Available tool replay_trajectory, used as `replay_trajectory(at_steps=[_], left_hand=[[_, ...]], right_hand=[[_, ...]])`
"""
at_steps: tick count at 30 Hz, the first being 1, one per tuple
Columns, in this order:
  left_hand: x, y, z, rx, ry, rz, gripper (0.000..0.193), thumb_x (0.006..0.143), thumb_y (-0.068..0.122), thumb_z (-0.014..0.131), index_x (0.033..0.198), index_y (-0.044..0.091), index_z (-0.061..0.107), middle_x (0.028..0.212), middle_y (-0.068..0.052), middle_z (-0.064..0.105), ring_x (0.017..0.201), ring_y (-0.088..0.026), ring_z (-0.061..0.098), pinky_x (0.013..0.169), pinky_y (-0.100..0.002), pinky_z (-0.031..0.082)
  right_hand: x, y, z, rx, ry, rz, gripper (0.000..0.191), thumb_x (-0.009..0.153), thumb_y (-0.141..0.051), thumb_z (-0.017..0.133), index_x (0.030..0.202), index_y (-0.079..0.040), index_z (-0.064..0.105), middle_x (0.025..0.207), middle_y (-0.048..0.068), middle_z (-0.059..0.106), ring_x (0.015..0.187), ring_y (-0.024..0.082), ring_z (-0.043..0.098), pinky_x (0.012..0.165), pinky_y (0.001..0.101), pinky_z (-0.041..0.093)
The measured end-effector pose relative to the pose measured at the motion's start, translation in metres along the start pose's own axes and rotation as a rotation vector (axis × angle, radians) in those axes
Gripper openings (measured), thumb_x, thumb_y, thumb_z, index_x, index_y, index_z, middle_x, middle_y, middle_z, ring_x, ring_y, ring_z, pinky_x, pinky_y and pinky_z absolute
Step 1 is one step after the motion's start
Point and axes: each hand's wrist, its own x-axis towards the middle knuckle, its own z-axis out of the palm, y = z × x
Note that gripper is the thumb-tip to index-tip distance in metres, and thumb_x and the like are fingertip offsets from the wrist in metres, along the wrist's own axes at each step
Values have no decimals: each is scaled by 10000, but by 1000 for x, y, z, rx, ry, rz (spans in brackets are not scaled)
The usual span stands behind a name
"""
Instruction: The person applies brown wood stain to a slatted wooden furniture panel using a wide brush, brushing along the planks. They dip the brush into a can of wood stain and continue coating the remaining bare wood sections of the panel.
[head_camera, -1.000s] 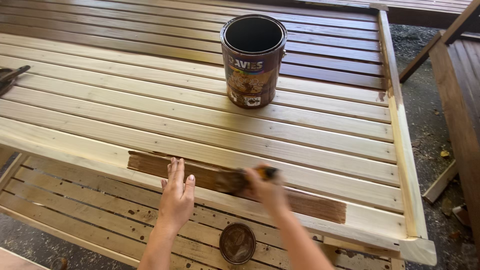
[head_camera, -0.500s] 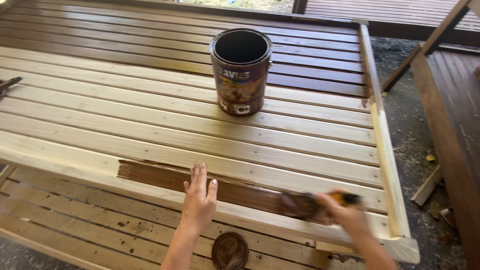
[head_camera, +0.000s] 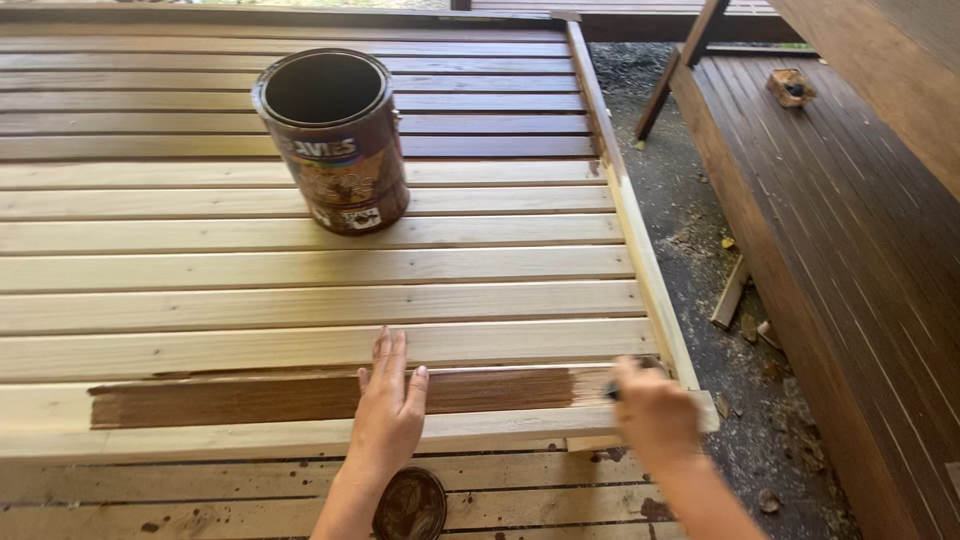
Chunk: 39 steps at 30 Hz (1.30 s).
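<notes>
On the slatted panel (head_camera: 300, 290), a left hand (head_camera: 388, 410) lies flat and open across the stained slat (head_camera: 300, 397), bracing it. The right hand (head_camera: 655, 415), blurred, is curled around a mostly hidden brush at the slat's right end. An open can (head_camera: 335, 140) stands within reach.

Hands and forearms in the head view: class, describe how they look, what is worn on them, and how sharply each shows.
Both hands are bare: no gloves, rings or watch visible. The left hand is sharp, with slim fingers and short nails. The right hand is motion-blurred, so details are lost. Both forearms are uncovered, with no sleeves in view.
</notes>
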Motion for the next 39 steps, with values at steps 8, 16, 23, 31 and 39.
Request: replay_trajectory(at_steps=[8,16,23,31,39], left_hand=[[3,-11,-17,0,65,-22,669,1009,393,347,1587,85,213,1695,-101,113,1570,-221,38,1241,-447,-2],[-7,-25,-10,-62,65,-3,667,992,379,390,1577,85,259,1687,-115,167,1574,-242,83,1233,-473,21],[3,9,24,-22,-36,127,641,1029,356,383,1580,64,233,1699,-139,121,1561,-272,59,1232,-486,17],[-8,41,41,-82,-68,150,642,1014,361,391,1571,67,265,1691,-141,139,1571,-283,66,1229,-486,43],[-7,39,39,-94,-55,127,634,1004,350,406,1566,81,287,1692,-132,146,1572,-285,62,1222,-493,37]], right_hand=[[3,-107,-4,75,83,-231,109,842,-73,635,947,-67,665,692,154,721,532,236,718,382,350,563],[12,-35,-1,-58,71,-78,65,843,-151,675,877,-119,630,673,119,698,583,254,731,451,359,579],[6,-25,-17,241,187,-20,311,722,-271,812,873,-74,625,679,149,700,625,335,724,509,426,583],[16,-12,-30,219,-71,203,143,852,-204,749,886,-103,654,709,145,707,671,307,737,557,413,595],[23,-17,-26,64,-201,111,45,968,-78,598,965,-58,638,704,116,699,553,223,716,436,354,561]])
